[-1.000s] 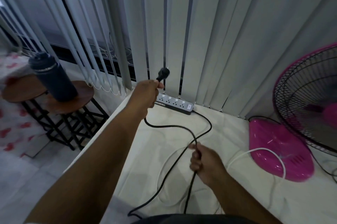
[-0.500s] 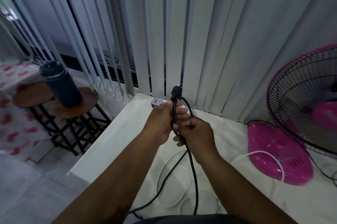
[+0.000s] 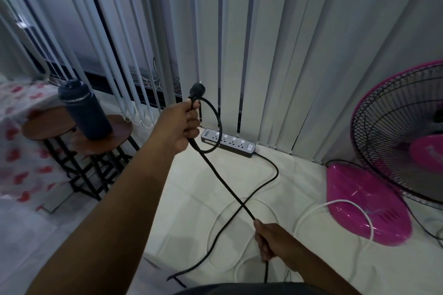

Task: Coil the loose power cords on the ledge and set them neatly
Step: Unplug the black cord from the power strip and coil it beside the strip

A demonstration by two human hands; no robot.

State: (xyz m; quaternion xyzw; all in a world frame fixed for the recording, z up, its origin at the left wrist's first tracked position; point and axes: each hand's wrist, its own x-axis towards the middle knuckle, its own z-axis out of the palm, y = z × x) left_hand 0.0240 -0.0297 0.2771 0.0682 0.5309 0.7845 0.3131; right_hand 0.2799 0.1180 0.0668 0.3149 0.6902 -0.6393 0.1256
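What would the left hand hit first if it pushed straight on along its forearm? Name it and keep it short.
Most likely the blinds. The left hand, gripping the black cord just below its plug, points up and away toward them. The power strip lies lower, seemingly under that line, though depth is unclear.

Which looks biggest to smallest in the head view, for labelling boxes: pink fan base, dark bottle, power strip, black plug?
1. pink fan base
2. dark bottle
3. power strip, though it lies farther off
4. black plug
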